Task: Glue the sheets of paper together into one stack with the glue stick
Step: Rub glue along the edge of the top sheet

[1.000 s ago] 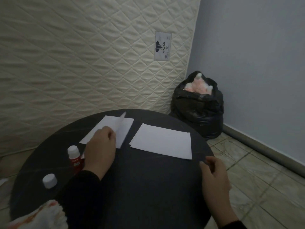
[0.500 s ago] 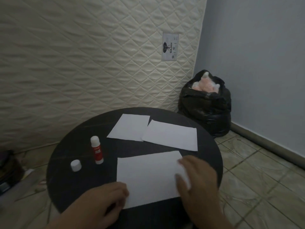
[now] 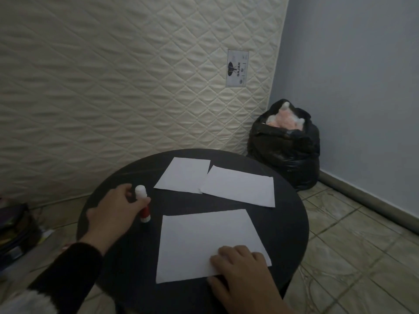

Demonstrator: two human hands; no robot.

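Three white sheets lie on the round black table. The nearest sheet is in front of me, and my right hand rests on its near right corner with fingers bent. Two more sheets lie farther back: one at the middle, one to its right, their edges touching. The uncapped red glue stick stands upright left of the near sheet. My left hand curls round its middle, thumb on the right side. The stick's cap is hidden behind my left hand.
A quilted cream mattress leans against the wall behind the table. A stuffed black bin bag sits in the corner at the right. Tiled floor runs along the right. Dark clutter lies on the floor at the left.
A second ago my left hand lifted a sheet at the back; half a second ago both hands set it down in front. Now my left hand has reached the glue stick.
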